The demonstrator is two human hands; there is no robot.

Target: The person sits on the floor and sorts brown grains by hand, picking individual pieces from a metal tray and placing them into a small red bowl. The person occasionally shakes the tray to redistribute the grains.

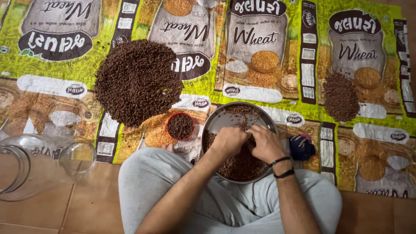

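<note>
1. Nearest, the person sits cross-legged in grey trousers; a round steel plate (216, 119) rests at the near edge of the spread grain sacks (303, 65), against the knees.
2. Both hands work in the plate's brown chickpeas (240, 167): the left hand (228, 141) is curled, fingers pinched into the grains; the right hand (265, 143), two black bands at its wrist, is likewise curled and picking.
3. The step looks like sorting; the next move calls for spreading the grains thin and pinching single pieces.
4. Left of the plate stands a small red bowl (180, 126) of chickpeas; a clear jar (39, 164) lies on the tiles.
5. Farther off, a large chickpea heap (138, 80) and a smaller pile (341, 97) lie on the sacks.
</note>
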